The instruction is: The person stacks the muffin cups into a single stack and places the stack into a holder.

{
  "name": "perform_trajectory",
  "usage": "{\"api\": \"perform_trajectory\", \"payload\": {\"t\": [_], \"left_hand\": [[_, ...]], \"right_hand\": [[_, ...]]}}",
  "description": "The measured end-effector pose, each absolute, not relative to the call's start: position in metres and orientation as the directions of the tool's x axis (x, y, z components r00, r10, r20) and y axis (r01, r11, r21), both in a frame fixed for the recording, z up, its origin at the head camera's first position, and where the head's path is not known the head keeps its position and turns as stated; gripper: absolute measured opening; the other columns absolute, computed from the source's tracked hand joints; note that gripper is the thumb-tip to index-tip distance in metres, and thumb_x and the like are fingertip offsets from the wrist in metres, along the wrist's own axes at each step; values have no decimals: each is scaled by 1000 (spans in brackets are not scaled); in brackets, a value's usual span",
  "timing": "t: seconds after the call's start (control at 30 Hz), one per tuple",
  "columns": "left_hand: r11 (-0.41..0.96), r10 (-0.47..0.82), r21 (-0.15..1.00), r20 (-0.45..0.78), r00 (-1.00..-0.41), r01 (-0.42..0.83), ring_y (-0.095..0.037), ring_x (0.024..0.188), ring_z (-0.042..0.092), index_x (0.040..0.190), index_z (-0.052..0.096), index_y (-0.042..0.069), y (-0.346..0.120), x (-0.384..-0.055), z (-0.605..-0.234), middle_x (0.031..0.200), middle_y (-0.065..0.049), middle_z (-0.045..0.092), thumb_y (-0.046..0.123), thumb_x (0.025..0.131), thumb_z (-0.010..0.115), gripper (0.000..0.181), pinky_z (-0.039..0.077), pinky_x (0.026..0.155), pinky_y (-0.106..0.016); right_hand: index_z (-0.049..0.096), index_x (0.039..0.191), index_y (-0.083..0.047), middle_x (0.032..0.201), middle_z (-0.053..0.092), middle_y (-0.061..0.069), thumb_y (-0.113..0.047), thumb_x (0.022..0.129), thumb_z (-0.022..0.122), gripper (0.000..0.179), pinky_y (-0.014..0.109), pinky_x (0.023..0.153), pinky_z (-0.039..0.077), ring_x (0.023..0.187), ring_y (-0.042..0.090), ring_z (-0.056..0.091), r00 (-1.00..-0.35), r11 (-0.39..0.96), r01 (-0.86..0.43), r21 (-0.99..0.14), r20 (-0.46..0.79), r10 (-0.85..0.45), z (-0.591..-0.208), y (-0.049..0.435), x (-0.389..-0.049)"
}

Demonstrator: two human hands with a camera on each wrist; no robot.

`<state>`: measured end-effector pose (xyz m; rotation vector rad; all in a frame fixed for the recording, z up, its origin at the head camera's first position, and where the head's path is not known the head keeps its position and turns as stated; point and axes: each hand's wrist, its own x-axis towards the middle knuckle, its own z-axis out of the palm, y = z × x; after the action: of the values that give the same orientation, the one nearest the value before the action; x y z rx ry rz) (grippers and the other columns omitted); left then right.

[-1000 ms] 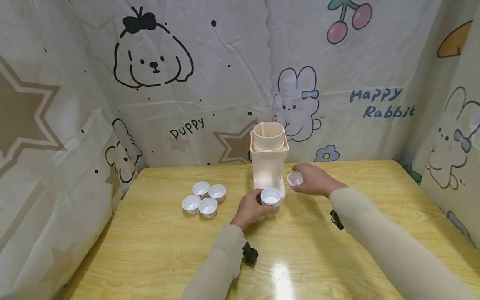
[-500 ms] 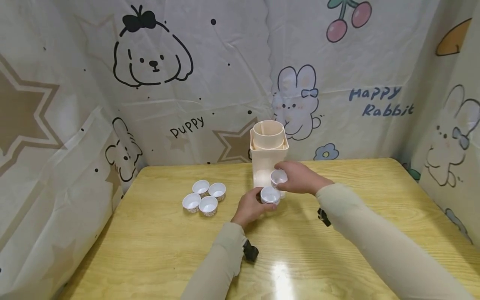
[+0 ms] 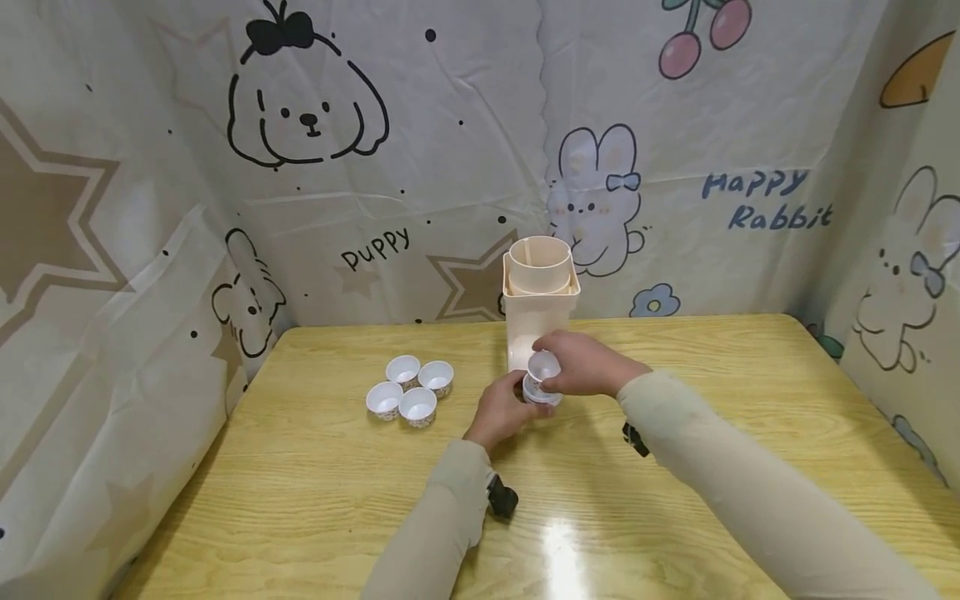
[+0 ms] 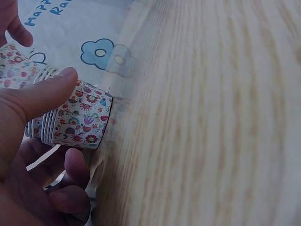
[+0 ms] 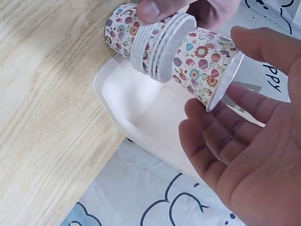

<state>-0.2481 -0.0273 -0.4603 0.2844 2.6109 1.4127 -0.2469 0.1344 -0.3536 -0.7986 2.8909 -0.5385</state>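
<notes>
Near the middle of the table, my left hand (image 3: 501, 414) grips a nested stack of flower-printed paper cups (image 4: 82, 115), thumb on one side and fingers on the other. The stack stands upright, its base at the tabletop. My right hand (image 3: 585, 363) holds a single paper cup (image 3: 543, 367) by its rim, just above the stack. In the right wrist view, this cup's base (image 5: 179, 75) is at the stack's mouth (image 5: 169, 52); whether it is inside cannot be told. Directly behind both hands stands a beige plastic holder (image 3: 534, 315), its lower part partly hidden by them.
To the left on the wooden table (image 3: 337, 500) stand several more paper cups (image 3: 417, 406), upright and close together. A printed cloth (image 3: 450, 167) hangs behind and along both sides of the table. A round beige tube (image 3: 540, 265) rises from the holder's top.
My right hand has carried its paper cup leftward and down, from beside the holder to over the stack. The left hand keeps its place, holding the stack.
</notes>
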Motion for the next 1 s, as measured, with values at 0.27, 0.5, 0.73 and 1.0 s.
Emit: {"api": "perform_trajectory", "payload": {"t": [0.27, 0.5, 0.73, 1.0], "left_hand": [[552, 233, 830, -58, -971, 82, -23, 115, 63, 125, 64, 13, -27, -249, -459, 125, -5, 69, 31, 76, 86, 57, 50, 100, -43], [537, 237, 841, -72, -969, 69, -23, 115, 62, 125, 64, 13, -28, -248, -458, 125, -5, 68, 31, 76, 86, 57, 50, 100, -44], [547, 233, 834, -66, -970, 75, -21, 113, 63, 125, 64, 14, -27, -248, -458, 124, -4, 69, 30, 76, 86, 56, 51, 99, -41], [523, 234, 849, -61, -970, 73, -23, 114, 63, 128, 63, 12, -27, -247, -457, 125, -7, 69, 27, 76, 86, 59, 51, 99, -42]], "right_hand": [[60, 129, 3, 124, 65, 20, -15, 81, 78, 54, 49, 94, 53, 108, 33, 64, -866, 819, -455, -349, -42, -499, -358, 132, -248], [60, 128, 3, 126, 65, 20, -15, 81, 78, 54, 49, 94, 53, 109, 33, 64, -863, 819, -457, -348, -48, -502, -360, 131, -249], [58, 131, 4, 129, 64, 21, -16, 84, 76, 54, 49, 97, 52, 113, 34, 63, -857, 814, -464, -349, -53, -512, -361, 131, -249], [56, 133, 5, 133, 61, 23, -17, 91, 68, 49, 49, 101, 49, 118, 36, 61, -846, 811, -483, -330, -64, -530, -363, 134, -250]]}}
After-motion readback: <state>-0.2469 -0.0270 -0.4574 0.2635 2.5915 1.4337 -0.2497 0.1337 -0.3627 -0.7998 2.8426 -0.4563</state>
